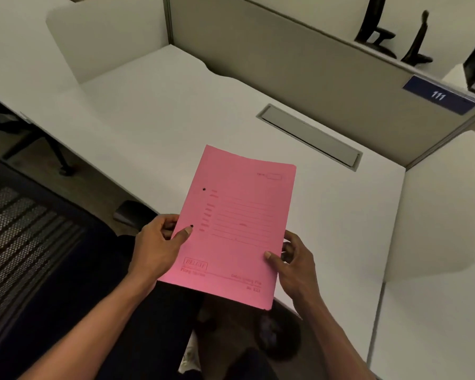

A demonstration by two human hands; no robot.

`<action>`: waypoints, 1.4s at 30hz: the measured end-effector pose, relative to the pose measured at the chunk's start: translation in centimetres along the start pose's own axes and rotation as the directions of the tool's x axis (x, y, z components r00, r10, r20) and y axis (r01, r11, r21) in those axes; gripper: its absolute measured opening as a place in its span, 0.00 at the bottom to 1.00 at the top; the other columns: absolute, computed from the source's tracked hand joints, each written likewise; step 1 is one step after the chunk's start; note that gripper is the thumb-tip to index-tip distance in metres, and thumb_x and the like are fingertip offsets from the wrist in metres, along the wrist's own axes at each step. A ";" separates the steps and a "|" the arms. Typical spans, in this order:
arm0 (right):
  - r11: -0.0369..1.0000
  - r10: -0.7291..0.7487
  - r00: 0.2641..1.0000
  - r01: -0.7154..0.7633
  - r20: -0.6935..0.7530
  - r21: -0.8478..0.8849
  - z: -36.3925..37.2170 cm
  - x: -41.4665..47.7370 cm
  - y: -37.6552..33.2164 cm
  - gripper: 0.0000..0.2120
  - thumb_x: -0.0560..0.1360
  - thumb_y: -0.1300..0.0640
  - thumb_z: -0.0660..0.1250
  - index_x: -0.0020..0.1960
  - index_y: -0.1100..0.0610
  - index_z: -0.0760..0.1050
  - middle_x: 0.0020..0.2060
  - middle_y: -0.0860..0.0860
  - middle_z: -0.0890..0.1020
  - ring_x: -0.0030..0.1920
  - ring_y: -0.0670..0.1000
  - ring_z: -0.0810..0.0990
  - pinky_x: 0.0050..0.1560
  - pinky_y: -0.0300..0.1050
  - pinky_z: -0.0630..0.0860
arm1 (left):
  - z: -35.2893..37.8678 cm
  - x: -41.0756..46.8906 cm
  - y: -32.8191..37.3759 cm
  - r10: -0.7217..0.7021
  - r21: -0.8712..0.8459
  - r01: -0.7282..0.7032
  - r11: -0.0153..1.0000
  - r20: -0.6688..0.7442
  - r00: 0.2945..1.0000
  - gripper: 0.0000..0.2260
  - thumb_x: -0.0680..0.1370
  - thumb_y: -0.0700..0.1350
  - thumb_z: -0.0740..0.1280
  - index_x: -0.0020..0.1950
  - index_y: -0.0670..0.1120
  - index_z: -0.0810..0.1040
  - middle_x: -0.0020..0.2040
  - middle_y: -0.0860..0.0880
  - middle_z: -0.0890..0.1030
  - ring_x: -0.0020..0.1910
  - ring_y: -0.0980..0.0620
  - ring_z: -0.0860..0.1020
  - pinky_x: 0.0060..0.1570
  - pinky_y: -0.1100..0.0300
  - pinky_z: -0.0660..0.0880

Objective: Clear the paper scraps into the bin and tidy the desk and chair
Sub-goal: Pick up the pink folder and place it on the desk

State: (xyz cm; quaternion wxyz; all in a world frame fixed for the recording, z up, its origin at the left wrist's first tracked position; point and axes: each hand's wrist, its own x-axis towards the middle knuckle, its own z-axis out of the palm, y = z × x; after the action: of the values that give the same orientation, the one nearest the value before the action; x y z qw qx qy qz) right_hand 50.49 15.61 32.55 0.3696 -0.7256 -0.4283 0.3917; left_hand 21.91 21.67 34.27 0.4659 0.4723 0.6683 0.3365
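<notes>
Both hands gripped a pink folder [237, 223] above the near edge of the white bench [159, 116]. The left hand [159, 246] pinched the folder's left edge, thumb lying on the printed cover and fingers curled beneath. The right hand [292, 263] clasped the lower right edge, thumb on top and fingers behind. The folder was closed, cover up, tilted a little, its far end over the bench and its near corner past the bench edge. A grey cable hatch [310, 135] was set in the bench beyond it, beside the beige partition [272, 50] bearing a blue plate marked 111 [439, 95]. A mesh-backed chair [25, 231] stood at the left. No paper scraps could be made out on the bench.
</notes>
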 end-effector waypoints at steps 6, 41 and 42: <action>1.000 0.013 1.000 -0.013 -0.006 0.012 1.5 4.2 -2.6 0.22 0.78 0.54 0.76 0.69 0.45 0.73 0.55 0.41 0.85 0.52 0.49 0.87 0.36 0.34 0.81 | -0.4 5.2 1.4 -0.014 -0.002 0.014 1.000 -0.002 1.000 0.18 0.80 0.51 0.75 0.68 0.49 0.80 0.56 0.53 0.85 0.52 0.50 0.86 0.51 0.46 0.86; 1.000 0.018 0.995 -0.020 0.094 0.012 8.3 51.0 -2.5 0.32 0.67 0.62 0.78 0.67 0.39 0.79 0.43 0.46 0.87 0.43 0.50 0.88 0.52 0.58 0.86 | 14.4 49.3 10.4 0.116 0.480 -0.054 0.876 -0.101 0.988 0.31 0.77 0.48 0.77 0.77 0.42 0.73 0.71 0.41 0.80 0.69 0.39 0.79 0.70 0.46 0.75; 0.999 0.022 0.997 -0.024 0.071 0.033 8.5 52.0 -2.7 0.31 0.68 0.63 0.79 0.66 0.39 0.80 0.43 0.46 0.87 0.43 0.50 0.88 0.52 0.58 0.86 | 14.6 50.4 10.7 0.118 0.487 -0.060 0.871 -0.090 0.989 0.32 0.76 0.48 0.77 0.78 0.42 0.72 0.72 0.42 0.79 0.70 0.40 0.78 0.71 0.46 0.74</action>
State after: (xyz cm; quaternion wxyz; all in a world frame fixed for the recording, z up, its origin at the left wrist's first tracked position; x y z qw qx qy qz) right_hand 59.00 65.69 18.23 0.3616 -0.7099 -0.4262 0.4286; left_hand 33.01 72.90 23.50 0.2772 0.5833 0.7348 0.2073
